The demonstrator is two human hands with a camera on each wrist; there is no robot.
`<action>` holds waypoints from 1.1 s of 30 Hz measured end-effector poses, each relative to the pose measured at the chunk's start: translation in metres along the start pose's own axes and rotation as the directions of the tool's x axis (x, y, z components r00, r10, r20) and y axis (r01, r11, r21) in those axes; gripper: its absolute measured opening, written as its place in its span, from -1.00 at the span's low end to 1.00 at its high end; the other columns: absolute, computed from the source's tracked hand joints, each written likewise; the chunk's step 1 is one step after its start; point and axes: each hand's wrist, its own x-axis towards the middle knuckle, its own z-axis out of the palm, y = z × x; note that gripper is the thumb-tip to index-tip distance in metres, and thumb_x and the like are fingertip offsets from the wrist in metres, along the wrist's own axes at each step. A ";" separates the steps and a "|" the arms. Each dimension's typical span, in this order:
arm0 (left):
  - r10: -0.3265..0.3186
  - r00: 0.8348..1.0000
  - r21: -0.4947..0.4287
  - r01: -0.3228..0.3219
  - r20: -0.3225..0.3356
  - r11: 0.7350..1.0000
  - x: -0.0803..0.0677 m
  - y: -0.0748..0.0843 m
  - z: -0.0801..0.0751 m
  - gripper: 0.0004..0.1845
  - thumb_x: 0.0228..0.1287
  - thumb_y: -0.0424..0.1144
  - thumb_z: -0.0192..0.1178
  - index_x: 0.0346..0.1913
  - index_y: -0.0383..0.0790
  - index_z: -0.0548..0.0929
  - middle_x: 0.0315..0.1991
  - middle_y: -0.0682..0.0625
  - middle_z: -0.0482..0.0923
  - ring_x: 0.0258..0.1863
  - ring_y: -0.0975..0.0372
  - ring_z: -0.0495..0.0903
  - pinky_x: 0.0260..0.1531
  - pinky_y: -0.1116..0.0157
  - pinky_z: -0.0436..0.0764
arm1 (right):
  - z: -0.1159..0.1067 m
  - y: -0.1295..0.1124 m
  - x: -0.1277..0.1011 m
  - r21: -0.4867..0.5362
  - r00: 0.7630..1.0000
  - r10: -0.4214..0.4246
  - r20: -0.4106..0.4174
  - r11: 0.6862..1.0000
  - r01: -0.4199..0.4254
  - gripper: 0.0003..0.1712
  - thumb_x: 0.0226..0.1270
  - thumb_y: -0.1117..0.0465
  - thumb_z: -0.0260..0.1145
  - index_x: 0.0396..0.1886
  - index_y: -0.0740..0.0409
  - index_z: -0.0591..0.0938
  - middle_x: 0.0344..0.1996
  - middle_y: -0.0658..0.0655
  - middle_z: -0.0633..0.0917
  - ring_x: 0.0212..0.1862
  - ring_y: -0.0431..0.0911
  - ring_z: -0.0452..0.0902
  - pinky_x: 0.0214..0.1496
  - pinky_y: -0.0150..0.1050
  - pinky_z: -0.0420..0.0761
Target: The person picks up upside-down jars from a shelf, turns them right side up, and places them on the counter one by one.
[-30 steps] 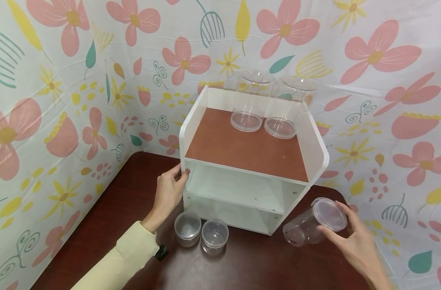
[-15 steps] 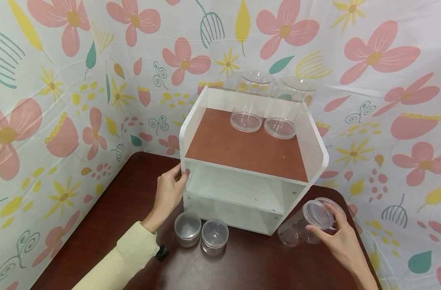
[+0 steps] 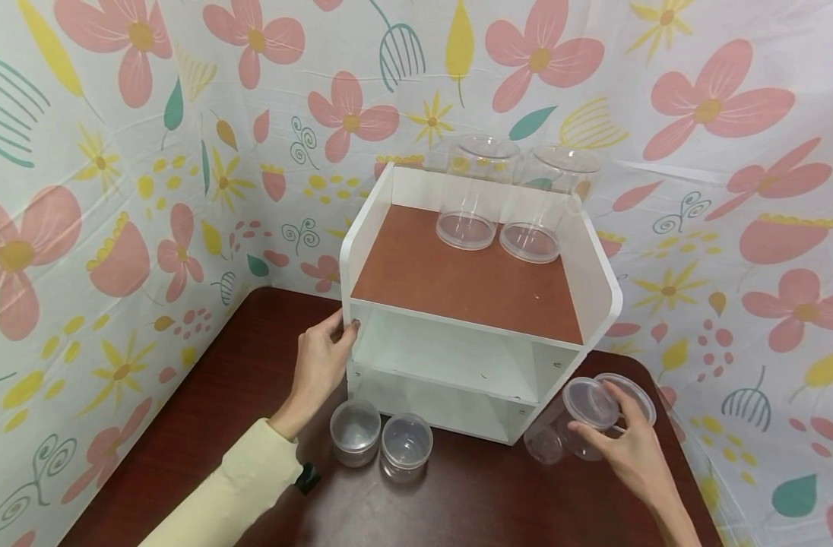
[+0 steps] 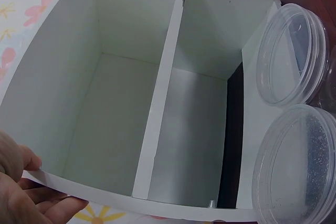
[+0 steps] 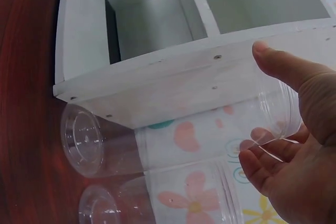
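Observation:
My left hand [image 3: 343,328] grips the left front edge of a white shelf unit [image 3: 457,323] with a brown top. In the left wrist view, the left hand [image 4: 32,191] pinches that side panel [image 4: 79,184]. Low at the shelf's right front corner, my right hand [image 3: 606,427] holds a clear lidded jar [image 3: 570,425] tilted on its side, base toward the shelf. In the right wrist view, the right hand's thumb and fingers [image 5: 273,153] wrap the jar's lid end, and its base [image 5: 84,140] sits by the shelf's bottom corner [image 5: 84,90].
A second clear jar [image 3: 627,386] lies just behind the held one. Two tall clear jars [image 3: 473,190] [image 3: 543,201] stand at the back of the shelf top. Two small lidded jars [image 3: 354,431] [image 3: 406,446] stand on the dark table [image 3: 239,395] before the shelf. Flowered cloth walls surround it.
My right hand has carried the jar left and down toward the shelf's lower right corner, uncovering the second jar behind. The left hand has stayed on the shelf edge.

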 end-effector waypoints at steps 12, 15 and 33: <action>0.001 1.000 -0.006 -0.001 -0.004 1.000 0.000 -0.002 0.000 -0.62 0.47 -0.27 0.27 0.28 -0.23 0.68 0.01 -0.18 0.74 -0.09 0.14 0.76 -0.22 0.16 0.71 | 0.009 0.002 0.001 -0.022 1.000 -0.001 -0.013 1.000 0.001 0.10 0.05 0.15 0.70 0.51 0.37 0.31 0.30 0.51 0.47 0.19 0.27 0.46 -0.04 -0.51 0.27; 0.003 1.000 -0.006 -0.003 -0.005 1.000 -0.001 -0.003 0.000 -0.62 0.46 -0.27 0.28 0.28 -0.23 0.68 0.00 -0.17 0.75 -0.10 0.14 0.76 -0.24 0.18 0.69 | 0.010 0.003 0.001 -0.026 1.000 -0.002 -0.013 1.000 0.001 0.11 0.04 0.15 0.70 0.50 0.38 0.31 0.31 0.52 0.45 0.20 0.30 0.45 -0.05 -0.54 0.25; -0.004 1.000 -0.020 0.005 0.006 1.000 0.000 -0.002 0.000 -0.60 0.47 -0.28 0.27 0.30 -0.30 0.65 0.06 -0.23 0.71 -0.02 0.06 0.75 -0.09 0.01 0.73 | 0.023 0.007 0.001 -0.094 0.996 -0.067 -0.054 0.994 0.062 0.10 -0.02 0.18 0.72 0.44 0.50 0.35 0.20 0.53 0.50 0.07 0.30 0.52 -0.06 -0.39 0.38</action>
